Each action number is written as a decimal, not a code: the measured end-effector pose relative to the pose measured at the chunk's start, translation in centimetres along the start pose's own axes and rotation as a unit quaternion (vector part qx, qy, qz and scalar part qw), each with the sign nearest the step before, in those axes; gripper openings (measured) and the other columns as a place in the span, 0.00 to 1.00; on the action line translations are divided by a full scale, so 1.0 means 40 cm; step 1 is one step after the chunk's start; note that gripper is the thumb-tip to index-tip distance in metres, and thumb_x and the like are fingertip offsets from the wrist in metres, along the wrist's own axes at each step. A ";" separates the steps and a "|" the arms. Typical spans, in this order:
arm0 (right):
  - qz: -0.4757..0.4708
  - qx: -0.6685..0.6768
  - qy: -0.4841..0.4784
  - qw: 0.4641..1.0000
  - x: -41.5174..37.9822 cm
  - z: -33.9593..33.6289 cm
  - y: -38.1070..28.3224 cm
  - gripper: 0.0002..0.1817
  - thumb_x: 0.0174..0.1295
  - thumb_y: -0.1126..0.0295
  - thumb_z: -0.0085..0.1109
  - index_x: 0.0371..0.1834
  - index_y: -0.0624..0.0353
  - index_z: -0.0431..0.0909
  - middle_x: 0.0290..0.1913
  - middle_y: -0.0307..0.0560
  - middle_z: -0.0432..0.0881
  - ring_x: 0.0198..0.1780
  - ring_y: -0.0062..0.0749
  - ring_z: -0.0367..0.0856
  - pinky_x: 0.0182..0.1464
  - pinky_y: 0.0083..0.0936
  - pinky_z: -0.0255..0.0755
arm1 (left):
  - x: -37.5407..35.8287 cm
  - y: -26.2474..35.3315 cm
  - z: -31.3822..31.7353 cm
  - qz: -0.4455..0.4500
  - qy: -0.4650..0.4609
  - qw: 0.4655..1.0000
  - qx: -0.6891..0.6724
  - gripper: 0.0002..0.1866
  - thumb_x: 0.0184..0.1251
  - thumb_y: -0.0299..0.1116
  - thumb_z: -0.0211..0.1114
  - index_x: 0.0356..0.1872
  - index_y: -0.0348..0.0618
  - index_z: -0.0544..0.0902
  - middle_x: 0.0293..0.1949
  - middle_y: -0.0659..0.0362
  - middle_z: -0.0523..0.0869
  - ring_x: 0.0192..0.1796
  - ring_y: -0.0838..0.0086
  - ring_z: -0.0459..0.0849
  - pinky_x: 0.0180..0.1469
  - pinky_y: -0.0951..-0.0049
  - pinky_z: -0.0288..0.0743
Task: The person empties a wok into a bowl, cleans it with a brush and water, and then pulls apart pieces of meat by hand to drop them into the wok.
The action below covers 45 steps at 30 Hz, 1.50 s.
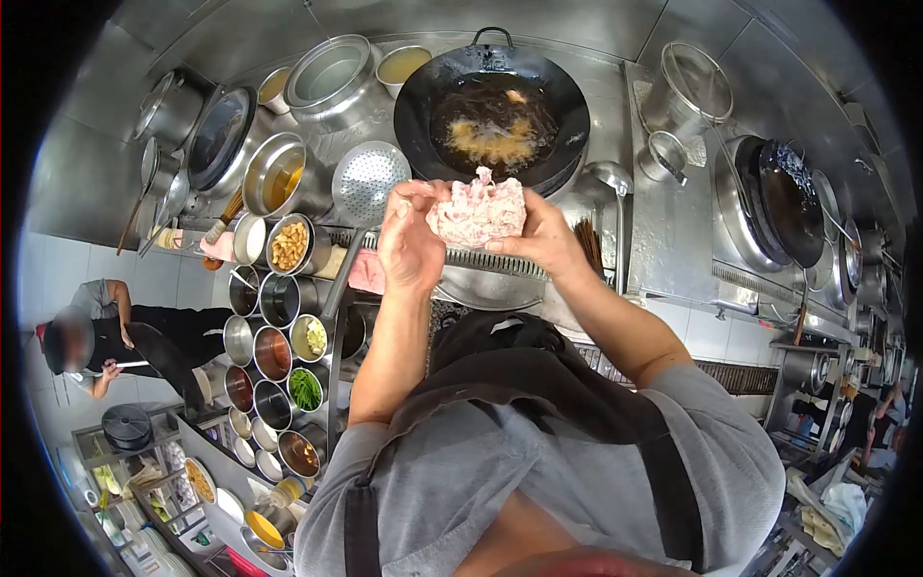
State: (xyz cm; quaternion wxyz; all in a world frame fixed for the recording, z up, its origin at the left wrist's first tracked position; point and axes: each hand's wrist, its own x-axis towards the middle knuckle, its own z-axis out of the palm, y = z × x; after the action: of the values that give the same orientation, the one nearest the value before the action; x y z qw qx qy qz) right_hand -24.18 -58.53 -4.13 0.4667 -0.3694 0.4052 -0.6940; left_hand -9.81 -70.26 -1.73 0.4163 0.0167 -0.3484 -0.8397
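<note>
A lump of pale pink, raw minced-looking meat (pixel 478 213) is held up between my two hands, just in front of the wok. My right hand (pixel 546 236) grips its right side, thumb across the near edge. At its left side is my left hand (pixel 411 236), palm partly showing, fingers curled against the meat with pale bits on the fingertips. Beyond them sits a black wok (pixel 418 101) of dark bubbling oil, where golden pieces (pixel 492 142) are frying. A round perforated skimmer (pixel 370 181) lies left of the wok.
Left of me stand several metal pots with sauces, chopped greens (pixel 305 389) and fried cubes (pixel 287 246). A ladle (pixel 611 178) rests right of the wok, near a tall strainer (pixel 694 85). A second wok (pixel 793 202) is farther right. Another person (pixel 106 327) stands at far left.
</note>
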 end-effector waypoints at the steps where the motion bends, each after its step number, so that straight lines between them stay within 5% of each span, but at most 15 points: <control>1: -0.054 -0.038 -0.011 0.998 0.002 0.002 -0.024 0.34 0.48 0.76 0.73 0.59 0.69 0.68 0.47 0.45 0.81 0.47 0.28 0.80 0.50 0.28 0.76 | 0.000 0.006 0.002 0.008 -0.015 1.000 0.004 0.16 0.62 0.42 0.62 0.43 0.42 0.75 0.45 0.53 0.77 0.54 0.60 0.76 0.62 0.61 0.66; 3: -0.067 -0.099 -0.004 0.993 0.007 -0.007 -0.055 0.33 0.45 0.74 0.74 0.56 0.68 0.71 0.45 0.46 0.82 0.45 0.30 0.82 0.46 0.28 0.77 | 0.003 0.017 0.019 0.005 0.023 0.999 0.033 0.22 0.61 0.44 0.63 0.50 0.40 0.74 0.48 0.53 0.77 0.57 0.59 0.75 0.62 0.61 0.65; 6: -0.036 -0.285 -0.028 0.957 0.022 -0.014 -0.077 0.27 0.39 0.69 0.74 0.46 0.65 0.78 0.39 0.53 0.83 0.41 0.36 0.84 0.44 0.28 0.75 | 0.030 0.041 0.033 -0.108 -0.113 0.969 0.190 0.34 0.57 0.43 0.66 0.64 0.40 0.68 0.55 0.52 0.76 0.58 0.65 0.76 0.61 0.66 0.68; 9: -0.017 -0.396 -0.021 0.918 0.028 -0.010 -0.105 0.24 0.41 0.67 0.73 0.41 0.65 0.78 0.34 0.54 0.83 0.36 0.41 0.83 0.40 0.31 0.74 | 0.009 0.034 0.040 -0.190 -0.128 0.942 0.244 0.33 0.56 0.38 0.68 0.63 0.39 0.70 0.54 0.54 0.78 0.56 0.71 0.77 0.60 0.70 0.69; 15: -0.025 -0.505 -0.027 0.863 0.036 -0.020 -0.085 0.23 0.41 0.60 0.73 0.36 0.65 0.79 0.28 0.56 0.81 0.33 0.47 0.82 0.36 0.36 0.73 | -0.015 -0.061 -0.007 -0.165 -0.047 0.942 0.288 0.26 0.51 0.22 0.71 0.54 0.38 0.75 0.46 0.57 0.83 0.47 0.75 0.82 0.50 0.73 0.76; 19: -0.015 -0.377 -0.017 0.926 0.020 -0.051 -0.035 0.26 0.44 0.61 0.73 0.43 0.67 0.79 0.29 0.51 0.82 0.31 0.38 0.82 0.32 0.31 0.73 | -0.018 -0.088 -0.026 -0.162 0.072 0.963 0.206 0.20 0.52 0.20 0.68 0.49 0.38 0.76 0.42 0.56 0.84 0.42 0.74 0.84 0.45 0.72 0.79; 21: 0.075 -0.176 0.047 0.980 -0.006 -0.042 -0.039 0.28 0.50 0.62 0.72 0.50 0.67 0.77 0.32 0.45 0.83 0.31 0.24 0.80 0.29 0.23 0.73 | -0.016 -0.088 -0.027 -0.134 0.105 0.972 0.163 0.19 0.53 0.19 0.67 0.48 0.39 0.76 0.41 0.56 0.84 0.41 0.73 0.84 0.44 0.72 0.80; 24: 0.103 -0.242 0.031 0.964 -0.008 -0.054 -0.028 0.28 0.53 0.64 0.71 0.55 0.67 0.74 0.35 0.40 0.82 0.31 0.16 0.77 0.27 0.16 0.72 | -0.014 -0.074 -0.019 -0.144 0.133 0.969 0.153 0.22 0.51 0.14 0.66 0.49 0.39 0.74 0.41 0.55 0.84 0.41 0.71 0.84 0.44 0.70 0.81; 34: 0.107 -0.270 0.007 0.957 -0.003 -0.059 -0.005 0.13 0.58 0.66 0.66 0.38 0.64 0.77 0.23 0.35 0.78 0.22 0.14 0.72 0.22 0.16 0.66 | -0.009 -0.093 -0.028 -0.142 0.123 0.965 0.184 0.23 0.53 0.14 0.65 0.51 0.40 0.73 0.42 0.55 0.83 0.42 0.70 0.84 0.44 0.70 0.81; 39: 0.142 -0.111 0.046 0.983 -0.018 -0.064 -0.022 0.08 0.61 0.68 0.63 0.36 0.62 0.78 0.22 0.37 0.77 0.16 0.13 0.68 0.18 0.13 0.59 | -0.008 -0.085 -0.014 -0.141 0.145 0.974 0.103 0.20 0.57 0.15 0.61 0.51 0.39 0.73 0.44 0.51 0.83 0.46 0.64 0.85 0.49 0.64 0.82; 45: 0.106 -0.025 0.050 0.993 -0.035 -0.067 -0.041 0.06 0.62 0.71 0.61 0.34 0.61 0.76 0.21 0.37 0.76 0.18 0.17 0.73 0.19 0.14 0.66 | 0.003 -0.069 -0.039 -0.093 0.176 0.980 0.019 0.16 0.59 0.16 0.59 0.49 0.39 0.74 0.44 0.50 0.83 0.45 0.61 0.85 0.48 0.60 0.83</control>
State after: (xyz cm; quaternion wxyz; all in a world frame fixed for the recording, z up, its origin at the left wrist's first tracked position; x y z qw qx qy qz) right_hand -26.76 -56.24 -3.89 0.5071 -0.3005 0.4822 -0.6481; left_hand -11.30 -70.08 -4.53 0.3907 0.2047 -0.2821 -0.8520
